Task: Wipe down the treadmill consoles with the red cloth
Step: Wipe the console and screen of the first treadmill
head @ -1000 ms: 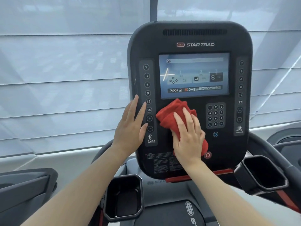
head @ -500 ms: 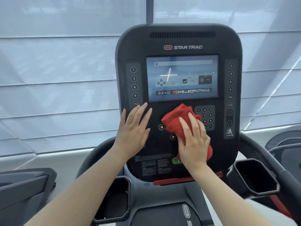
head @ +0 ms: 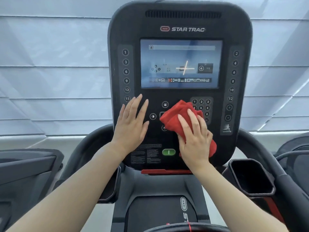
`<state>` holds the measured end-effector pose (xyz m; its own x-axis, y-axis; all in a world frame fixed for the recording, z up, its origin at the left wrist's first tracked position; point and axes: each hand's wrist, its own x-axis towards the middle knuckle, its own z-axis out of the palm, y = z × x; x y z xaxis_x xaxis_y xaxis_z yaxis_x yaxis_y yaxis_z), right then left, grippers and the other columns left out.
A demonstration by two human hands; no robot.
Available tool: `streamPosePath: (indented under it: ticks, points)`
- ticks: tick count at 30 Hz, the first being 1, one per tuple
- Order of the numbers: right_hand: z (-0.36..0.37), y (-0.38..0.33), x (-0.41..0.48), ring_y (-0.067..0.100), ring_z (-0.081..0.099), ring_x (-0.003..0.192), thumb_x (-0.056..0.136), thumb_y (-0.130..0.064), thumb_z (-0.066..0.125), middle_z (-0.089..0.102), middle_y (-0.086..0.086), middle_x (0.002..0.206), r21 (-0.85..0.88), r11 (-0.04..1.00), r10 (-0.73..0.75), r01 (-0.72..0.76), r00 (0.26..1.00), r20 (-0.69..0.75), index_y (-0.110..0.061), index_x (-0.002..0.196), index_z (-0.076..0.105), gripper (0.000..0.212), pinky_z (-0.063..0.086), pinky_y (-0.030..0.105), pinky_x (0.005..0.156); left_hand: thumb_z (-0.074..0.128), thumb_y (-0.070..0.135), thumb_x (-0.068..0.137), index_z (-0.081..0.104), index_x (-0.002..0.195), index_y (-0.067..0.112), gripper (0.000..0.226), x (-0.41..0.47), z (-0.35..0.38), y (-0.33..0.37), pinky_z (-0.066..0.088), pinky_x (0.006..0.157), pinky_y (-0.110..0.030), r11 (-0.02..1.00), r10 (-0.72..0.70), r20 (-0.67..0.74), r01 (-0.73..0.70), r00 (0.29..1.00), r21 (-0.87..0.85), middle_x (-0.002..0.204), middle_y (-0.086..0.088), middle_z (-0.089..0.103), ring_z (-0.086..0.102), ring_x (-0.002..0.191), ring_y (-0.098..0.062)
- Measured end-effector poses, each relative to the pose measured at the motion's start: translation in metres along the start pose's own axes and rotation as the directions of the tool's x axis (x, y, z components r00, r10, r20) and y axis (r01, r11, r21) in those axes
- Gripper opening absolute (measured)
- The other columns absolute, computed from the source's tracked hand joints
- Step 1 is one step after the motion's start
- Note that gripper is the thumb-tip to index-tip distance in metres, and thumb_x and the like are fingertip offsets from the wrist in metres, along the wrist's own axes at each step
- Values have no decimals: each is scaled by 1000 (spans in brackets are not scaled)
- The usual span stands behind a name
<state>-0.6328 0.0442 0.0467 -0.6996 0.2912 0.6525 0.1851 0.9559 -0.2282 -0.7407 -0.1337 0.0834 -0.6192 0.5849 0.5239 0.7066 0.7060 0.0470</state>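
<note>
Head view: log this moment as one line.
phase: console wipe | right hand: presses red cloth below screen | left hand: flat on console, empty

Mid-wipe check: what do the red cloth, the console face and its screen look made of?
Red cloth: soft fabric, probably terry or microfibre; it bunches in thick folds under the right hand. Console face: matte black moulded plastic, by its dull sheen and rounded corners. Screen: glossy glass or clear plastic; it mirrors a cross of light.
</note>
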Motion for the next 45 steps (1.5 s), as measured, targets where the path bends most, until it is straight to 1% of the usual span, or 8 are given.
streamPosePath:
  ticks: [3,6,14,19,25,30,38,45]
  points:
    - [-8,12,1,25,33,129,87,-25,54,37,-1,145,39,999,-16,16,1000,11,-30,133,44,47,39,48,85,48,27,89,30,143,10,59,-10,5,16,24,110,-51,998,51,52,-52,997,22,149,-13,26,24,137,-28]
    - [-20,28,18,26,31,130,89,-24,56,37,0,146,81,994,69,-67,997,-19,-27,132,47,45,37,49,86,52,27,87,34,142,10,60,-19,13,37,26,109,-52,997,72,87,-74,994,25,149,-12,28,27,136,-28]
    - [-17,59,-19,25,32,130,83,-19,61,33,-4,146,0,1000,-25,25,999,30,-31,133,45,53,36,46,85,41,34,86,30,144,16,61,-43,39,85,21,108,-52,998,-59,138,60,989,-3,152,-12,21,19,140,-28]
    - [-25,64,-6,24,30,130,86,-23,60,36,-3,146,80,996,-54,50,997,58,-31,132,45,50,37,49,86,42,32,84,27,145,17,64,-45,42,93,18,109,-51,995,-99,124,99,987,10,153,-11,19,15,141,-27]
    - [-30,69,14,25,29,130,88,-25,58,35,-3,147,84,995,-48,46,998,27,-30,132,46,47,36,49,87,51,20,85,45,135,8,52,-75,54,103,32,106,-49,990,-88,50,92,995,-103,144,-12,33,37,128,-29]
    - [-17,82,-31,25,32,128,81,-20,66,35,-4,145,52,996,-75,73,997,34,-31,130,47,53,36,45,83,48,19,85,51,129,22,45,-108,70,107,37,96,-42,980,-134,62,142,989,-141,139,-6,36,44,119,-28]
    - [-24,66,10,25,30,129,88,-26,59,37,-3,145,101,993,-58,58,998,4,-30,132,47,46,34,45,86,45,18,88,46,136,26,48,-111,72,108,29,106,-45,981,-147,92,158,985,-115,148,-8,27,31,134,-27]
    - [-17,80,-24,25,33,128,81,-20,67,38,-3,144,47,992,-121,120,992,19,-31,130,48,53,34,44,83,41,22,91,37,141,30,51,-112,71,107,24,109,-46,983,-155,155,168,976,-75,153,-7,20,21,140,-23]
